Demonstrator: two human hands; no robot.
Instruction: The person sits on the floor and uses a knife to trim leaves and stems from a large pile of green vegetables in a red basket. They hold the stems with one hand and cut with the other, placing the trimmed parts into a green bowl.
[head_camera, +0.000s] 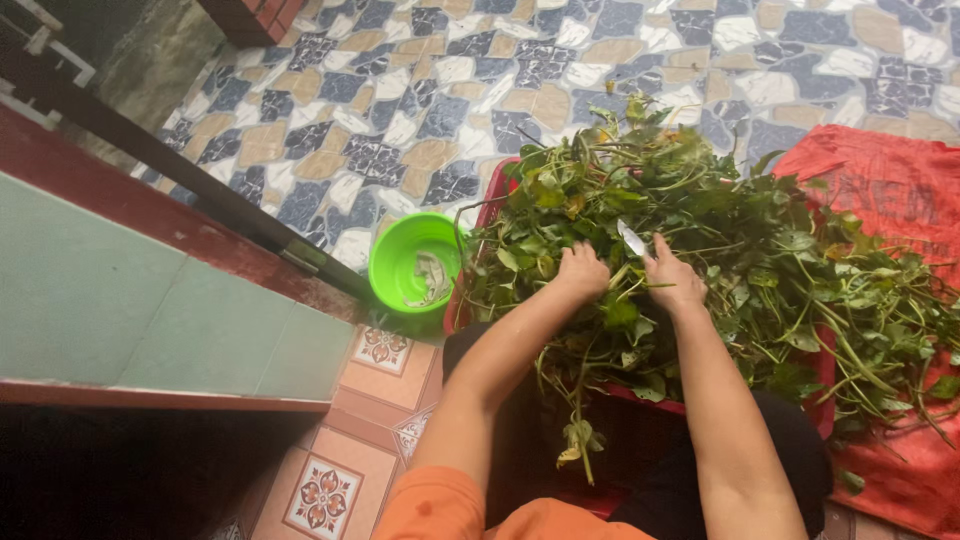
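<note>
Both forearms reach toward twelve o'clock, left hand (582, 272) clenched in leafy stems (700, 230), right hand (672, 280) grasping a small knife (632, 238), seemingly trimming; green bucket (415, 262) at ten.

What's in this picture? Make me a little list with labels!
Place: patterned stone-look floor by a doorstep
Left hand: gripping leafy green stems
Right hand: holding a small knife, blade pointing up
Greens: big pile spilling over a red basket
Beside the basket: bright green bowl with a few scraps inside
Right side: red sack under some greens
</note>
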